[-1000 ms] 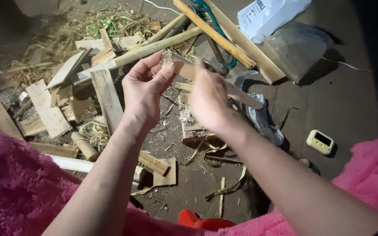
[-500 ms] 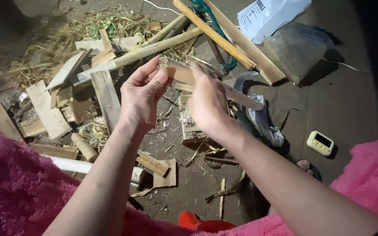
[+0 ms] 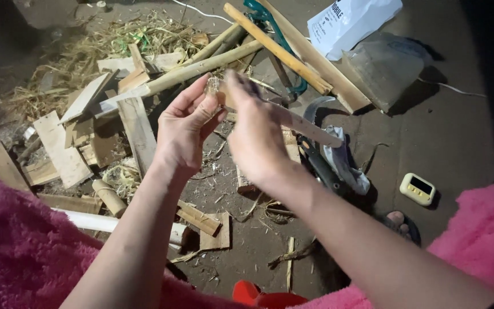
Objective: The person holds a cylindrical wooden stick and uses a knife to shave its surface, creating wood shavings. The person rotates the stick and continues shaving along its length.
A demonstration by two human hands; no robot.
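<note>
While both hands are raised over the littered floor (image 3: 458, 143), the left hand (image 3: 185, 130) pinches the frayed end of a thin bamboo strip (image 3: 307, 127) between thumb and fingertips — a closed grip that steadies the piece near eye level, probably so the end can be worked on closely. The right hand (image 3: 257, 137) sits just beside it, fingers curled toward the same end of the strip; its back faces the camera, so I cannot tell whether it clasps the strip or only touches it. The strip runs from the hands out to the right, slanting down over a curved knife (image 3: 315, 114) and a crumpled cloth (image 3: 344, 163) on the floor.

Below and to the left lies a heap of flat wood offcuts (image 3: 64, 154) and long bamboo poles (image 3: 201, 68), with dry straw (image 3: 98, 51) behind them. A white bag (image 3: 353, 23) lies at the top right, and a small pale timer (image 3: 417, 189) rests well apart near a sandalled foot (image 3: 398, 220). Pink fleece sleeves (image 3: 18, 252) frame the bottom edge — the person seems to be crouched low over the work
</note>
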